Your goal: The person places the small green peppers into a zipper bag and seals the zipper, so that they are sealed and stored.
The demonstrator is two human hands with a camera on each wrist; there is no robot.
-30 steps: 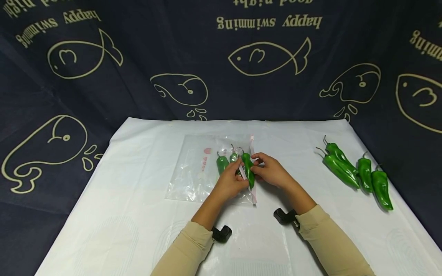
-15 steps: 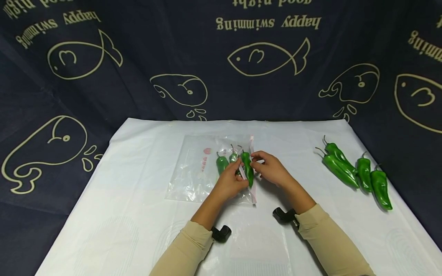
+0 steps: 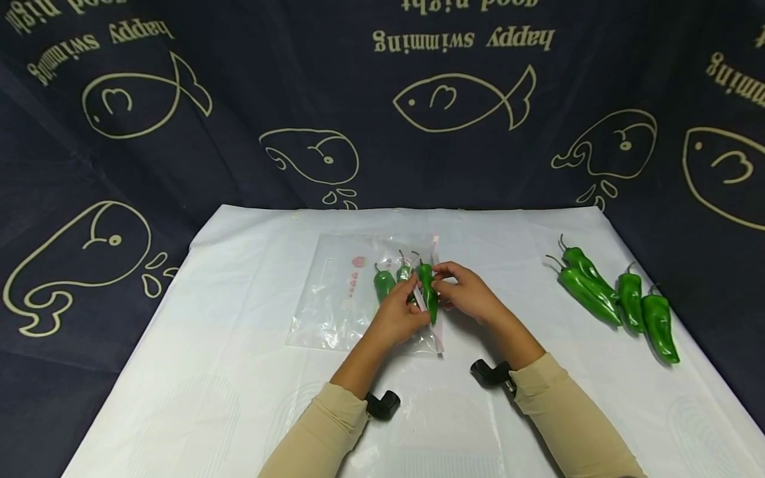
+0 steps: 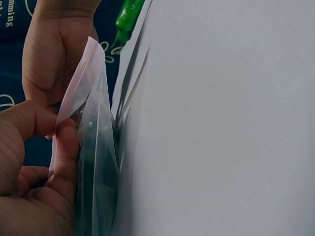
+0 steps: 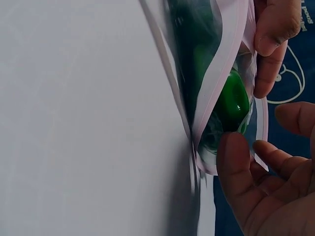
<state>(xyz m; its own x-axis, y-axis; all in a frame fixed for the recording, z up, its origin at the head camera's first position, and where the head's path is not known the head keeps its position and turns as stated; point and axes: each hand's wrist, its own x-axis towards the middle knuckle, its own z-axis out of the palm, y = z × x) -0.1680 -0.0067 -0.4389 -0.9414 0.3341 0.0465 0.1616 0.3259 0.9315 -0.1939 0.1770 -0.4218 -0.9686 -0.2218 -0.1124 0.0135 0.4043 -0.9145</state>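
Observation:
A clear zip bag with pink edging lies on the white table, its mouth facing right. My left hand pinches the rim of the mouth, as the left wrist view shows at the pink edge. A green pepper is at the mouth, its end showing between the bag's sides in the right wrist view. My right hand is at that pepper, thumb at its end and other fingers spread apart. Two more green peppers show through the plastic, one partly behind my left hand.
Several green peppers lie grouped at the table's right edge. Another clear plastic sheet or bag lies flat near the front, between the forearms. A dark patterned cloth hangs behind and beside the table.
The green pepper at the mouth has shifted very slightly left, and my right hand has moved a little with it. My left hand keeps its place on the rim.

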